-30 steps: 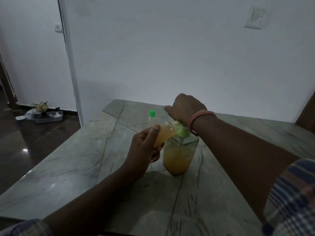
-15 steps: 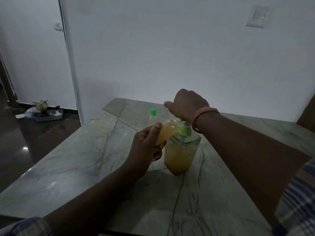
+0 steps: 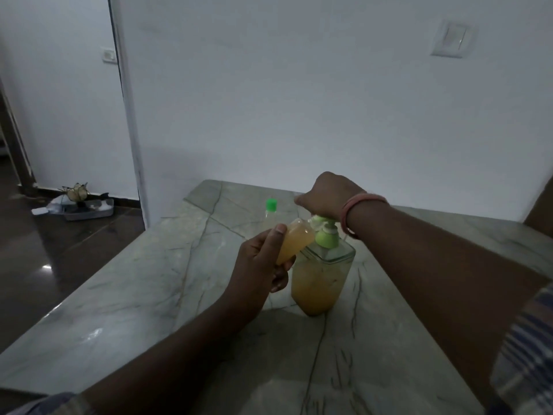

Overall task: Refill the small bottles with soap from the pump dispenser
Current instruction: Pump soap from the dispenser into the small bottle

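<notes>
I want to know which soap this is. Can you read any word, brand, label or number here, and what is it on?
None can be read. The pump dispenser and the small bottle in the left hand show no label, nor does the green-capped bottle. The wall switch plate is blank.

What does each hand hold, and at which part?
The left hand grips the small bottle round its lower body. The right hand rests on the pump head.

Polished, veined stone table (image 3: 125, 295), clear glossy pump dispenser (image 3: 321, 277) with a smooth green plastic pump, translucent plastic small bottle (image 3: 294, 244), glossy dark floor (image 3: 45, 259), matt painted wall (image 3: 299, 100).
</notes>
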Motion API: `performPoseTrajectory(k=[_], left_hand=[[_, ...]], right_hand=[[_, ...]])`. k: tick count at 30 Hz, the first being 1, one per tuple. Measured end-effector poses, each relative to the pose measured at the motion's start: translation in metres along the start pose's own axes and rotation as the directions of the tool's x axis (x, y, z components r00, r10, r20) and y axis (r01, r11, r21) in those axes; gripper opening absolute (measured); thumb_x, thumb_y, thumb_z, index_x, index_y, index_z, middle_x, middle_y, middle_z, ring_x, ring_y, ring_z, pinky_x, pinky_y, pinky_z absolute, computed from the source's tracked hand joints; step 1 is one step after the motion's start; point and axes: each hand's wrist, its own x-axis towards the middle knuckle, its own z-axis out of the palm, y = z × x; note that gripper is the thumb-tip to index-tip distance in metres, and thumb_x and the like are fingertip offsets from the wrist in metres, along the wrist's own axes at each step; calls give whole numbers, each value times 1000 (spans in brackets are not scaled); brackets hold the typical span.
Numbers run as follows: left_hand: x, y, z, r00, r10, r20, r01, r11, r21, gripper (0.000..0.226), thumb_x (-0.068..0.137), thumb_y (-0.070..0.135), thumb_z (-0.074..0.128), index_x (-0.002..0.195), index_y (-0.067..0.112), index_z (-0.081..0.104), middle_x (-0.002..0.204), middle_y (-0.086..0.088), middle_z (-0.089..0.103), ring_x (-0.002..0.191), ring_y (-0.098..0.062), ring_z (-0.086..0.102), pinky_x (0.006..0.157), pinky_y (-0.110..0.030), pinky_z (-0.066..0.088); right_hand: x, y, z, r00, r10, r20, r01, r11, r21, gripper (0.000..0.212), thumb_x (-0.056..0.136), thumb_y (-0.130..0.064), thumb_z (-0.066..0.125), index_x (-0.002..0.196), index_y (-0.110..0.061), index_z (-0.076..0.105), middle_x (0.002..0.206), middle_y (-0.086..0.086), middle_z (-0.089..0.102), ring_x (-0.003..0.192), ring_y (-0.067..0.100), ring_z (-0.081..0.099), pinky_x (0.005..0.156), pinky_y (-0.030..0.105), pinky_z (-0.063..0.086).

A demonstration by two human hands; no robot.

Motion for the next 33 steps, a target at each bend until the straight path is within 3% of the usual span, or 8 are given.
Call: performPoseTrajectory(k=[5,14,18,23,28,33], left_hand=[[4,-4,-1,1000,15,-13,-15,1000,8,42,91,50,49,92,11,62,60,-7,53,42,-12,42,43,-22,35],[0,-1,2,1000,3,-2,-3,1000,-18,41,91,49,49,89,10,62,67,-17,54,41,-11,41,42,-22,34],[2,-3,0,1000,2,-14,-2,1000,7,43,91,50,49,87,9,61,65,-14,54,42,-12,41,42,-22,35],[-1,-2,1,1000,-11,-1,11,1000,5,46,91,49,48,91,5,61,61,-9,55,41,-12,43,43,-22,36],[3,-4,0,1000,3,-23,-3,1000,0,47,90,49,49,88,5,62,62,-14,53,41,-13,41,42,-23,34],[0,-3,0,1000,-1,-21,1,1000,3,47,90,50,49,90,5,63,64,-14,55,43,-14,43,41,-24,36]], right_hand=[[-1,1,6,996,21,-90,-21,1000,-6,33,87,-44,57,67,-18,56,69,0,59,62,18,54,56,28,38],[-8,3,-1,996,3,-92,1,999,42,35,89,-43,55,66,-16,54,68,1,58,61,18,54,53,26,36],[-8,3,5,994,36,-100,-34,999,24,33,89,-42,56,67,-18,52,68,0,56,60,17,52,51,25,34],[-7,0,-2,999,12,-48,-13,1000,-14,32,87,-45,56,69,-19,53,70,-1,57,63,17,54,57,27,40],[-8,-1,3,991,30,-131,-33,999,-20,38,91,-47,52,65,-19,48,66,-2,53,59,16,49,55,27,35],[-12,-2,0,996,2,-85,-5,1000,-30,38,91,-49,52,66,-20,46,68,-3,51,67,21,53,61,29,39]])
